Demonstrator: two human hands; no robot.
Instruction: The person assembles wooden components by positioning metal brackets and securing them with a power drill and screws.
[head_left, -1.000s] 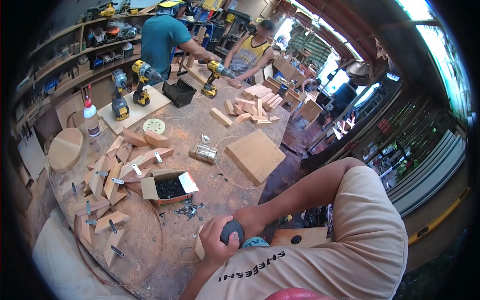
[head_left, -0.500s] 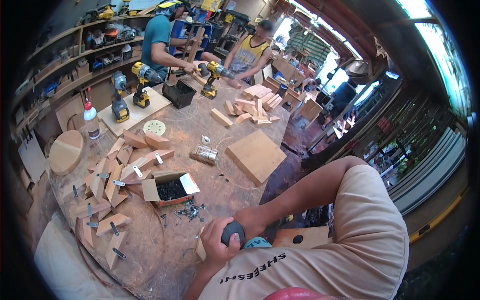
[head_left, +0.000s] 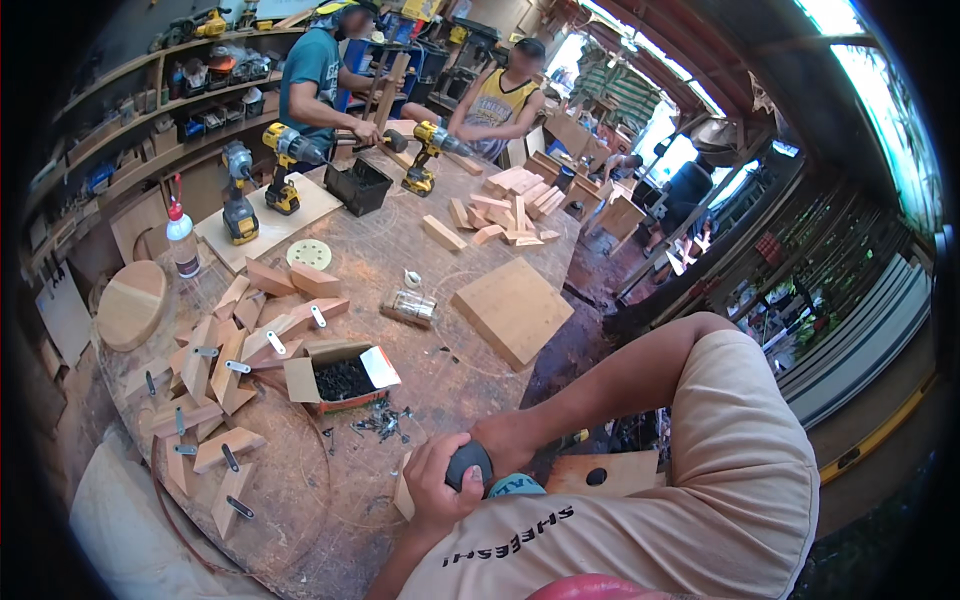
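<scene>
Near table edge, by the shirt: left hand [head_left: 440,482] wrapped round a dark rounded tool [head_left: 466,466]; right hand [head_left: 505,440] just beside it, fingers hidden, can't tell its grip. Open carton [head_left: 299,381]: small dark hardware [head_left: 345,380] inside. Black bin [head_left: 360,192] near drills [head_left: 284,170]: contents unclear. Shirt [head_left: 640,480] carries dark lettering [head_left: 511,536].

Beige shirt [head_left: 640,530], loose creased short sleeve [head_left: 745,420], black lettering [head_left: 510,538] across it, bare forearm [head_left: 600,388], bare hands [head_left: 440,482]
</scene>
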